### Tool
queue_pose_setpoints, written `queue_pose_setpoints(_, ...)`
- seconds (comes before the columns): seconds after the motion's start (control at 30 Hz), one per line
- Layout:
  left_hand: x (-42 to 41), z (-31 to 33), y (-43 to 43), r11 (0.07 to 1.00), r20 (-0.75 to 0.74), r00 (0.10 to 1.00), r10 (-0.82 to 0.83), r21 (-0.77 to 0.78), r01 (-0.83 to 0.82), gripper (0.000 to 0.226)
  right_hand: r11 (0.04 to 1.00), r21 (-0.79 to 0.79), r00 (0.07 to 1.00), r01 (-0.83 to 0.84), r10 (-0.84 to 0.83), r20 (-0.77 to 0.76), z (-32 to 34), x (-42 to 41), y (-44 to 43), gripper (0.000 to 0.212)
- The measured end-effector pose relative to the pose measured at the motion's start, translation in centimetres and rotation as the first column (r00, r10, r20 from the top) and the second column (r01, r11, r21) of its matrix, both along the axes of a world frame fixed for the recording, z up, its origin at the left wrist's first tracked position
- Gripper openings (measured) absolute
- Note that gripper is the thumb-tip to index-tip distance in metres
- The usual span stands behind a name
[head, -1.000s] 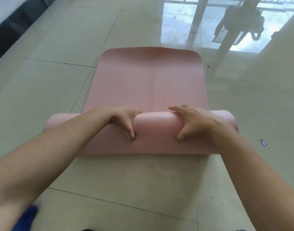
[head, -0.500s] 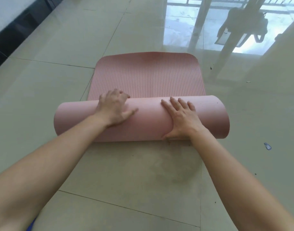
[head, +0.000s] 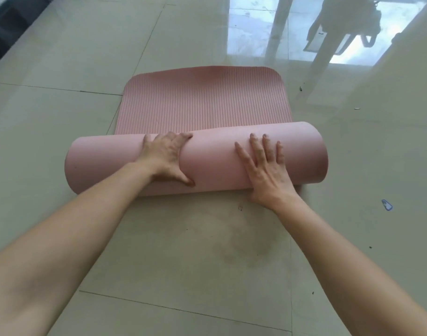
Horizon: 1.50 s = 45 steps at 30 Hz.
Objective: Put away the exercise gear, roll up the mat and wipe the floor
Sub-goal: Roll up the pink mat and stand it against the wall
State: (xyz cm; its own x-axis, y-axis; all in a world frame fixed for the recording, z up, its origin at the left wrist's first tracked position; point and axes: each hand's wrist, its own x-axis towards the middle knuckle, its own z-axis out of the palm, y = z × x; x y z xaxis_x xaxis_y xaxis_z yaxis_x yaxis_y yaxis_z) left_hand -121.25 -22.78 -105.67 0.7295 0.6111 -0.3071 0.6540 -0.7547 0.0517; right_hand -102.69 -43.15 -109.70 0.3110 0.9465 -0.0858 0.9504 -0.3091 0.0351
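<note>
Floor (head: 62,122) comes first, pale shiny tiles on every side of the roll. Next is my pink mat (head: 202,100). Most of it is wound into a fat roll (head: 219,163), and a short flat piece lies just past the roll, away from me. The roll lies sideways, its long way going from my left to my right. I think the next push has to go straight away from me, over that flat piece.

Both my hands are on the roll, about the same way from me. My left hand (head: 166,158) lies over the top with the fingers bent down the far side and the thumb on the near side. It presses and does not squeeze. My right hand (head: 265,170) lies flat with straight fingers, near the right end.

On my side of the roll is a gray smudge (head: 234,241), which I think needs wiping. Right of the roll lies a little blue thing (head: 386,205), too small to tell.
</note>
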Motion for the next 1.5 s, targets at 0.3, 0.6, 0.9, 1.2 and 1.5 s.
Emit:
queue_pose_setpoints(0.3,-0.9,5.4,0.3,0.788,-0.104,0.994,0.038,-0.609,-0.094,0.100,0.953,-0.284,0.899,-0.106,-0.030,-0.436,8.8,3.7,1.2,0.118)
queue_pose_setpoints(0.6,0.8,0.5,-9.2,0.984,0.208,0.976,-0.066,0.178,0.029,0.050,0.928,0.036,0.846,0.371,-0.322,-0.425,5.5,7.2,0.4,0.086)
queue_pose_setpoints(0.9,6.6,-1.8,-1.7,0.991,0.179,0.980,0.085,0.090,-0.102,0.066,0.899,0.413,0.983,0.143,-0.082,-0.162,-0.8,0.9,-0.5,0.092)
queue_pose_setpoints(1.2,6.5,-2.0,-1.6,0.934,0.432,0.898,-0.082,0.348,-0.083,0.066,0.977,0.106,0.965,0.183,-0.158,-0.211,1.2,6.4,6.5,0.126)
queue_pose_setpoints(1.5,9.0,-2.4,2.8,0.973,0.065,0.998,-0.013,0.231,-0.002,0.143,0.583,0.352,0.662,0.732,-0.489,-0.568,-3.1,4.5,3.5,0.127)
